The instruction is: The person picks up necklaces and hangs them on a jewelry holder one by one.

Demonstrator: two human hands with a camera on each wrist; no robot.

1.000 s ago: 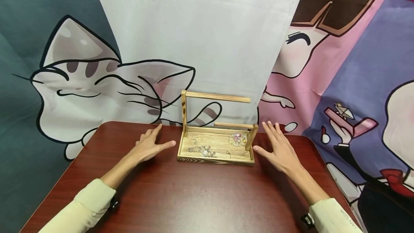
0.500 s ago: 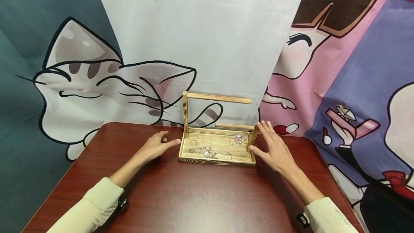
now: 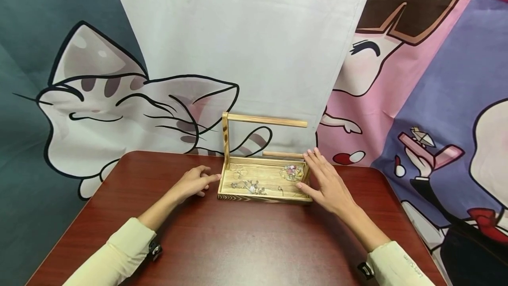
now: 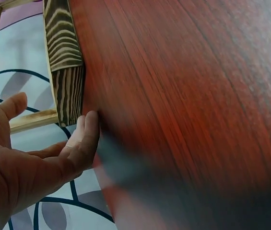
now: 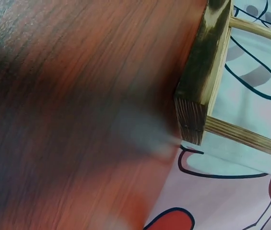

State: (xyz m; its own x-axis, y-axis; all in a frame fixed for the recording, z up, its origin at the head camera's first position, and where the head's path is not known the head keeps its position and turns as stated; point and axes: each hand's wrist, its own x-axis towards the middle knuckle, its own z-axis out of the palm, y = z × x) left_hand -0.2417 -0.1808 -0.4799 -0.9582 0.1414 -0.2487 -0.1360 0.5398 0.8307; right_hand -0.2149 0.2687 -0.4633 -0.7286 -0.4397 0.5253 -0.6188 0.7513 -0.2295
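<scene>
While the left hand (image 3: 192, 183) and right hand (image 3: 328, 185), fingers (image 3: 317, 167) relaxed, gripping nothing, are at opposite ends of the wooden tray (image 3: 263, 197) on the desk (image 3: 254, 242), an uneven push there could skew it and tangle the jewellery (image 3: 252, 187) inside.

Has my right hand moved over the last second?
Yes. In the head view, the right hand has moved left against the wooden tray: earlier beside the tray's right end, it now overlaps that end.

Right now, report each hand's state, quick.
Left hand: open, holding nothing, at the left end of the wooden tray.
Right hand: open, holding nothing, at the wooden tray's right end.
</scene>
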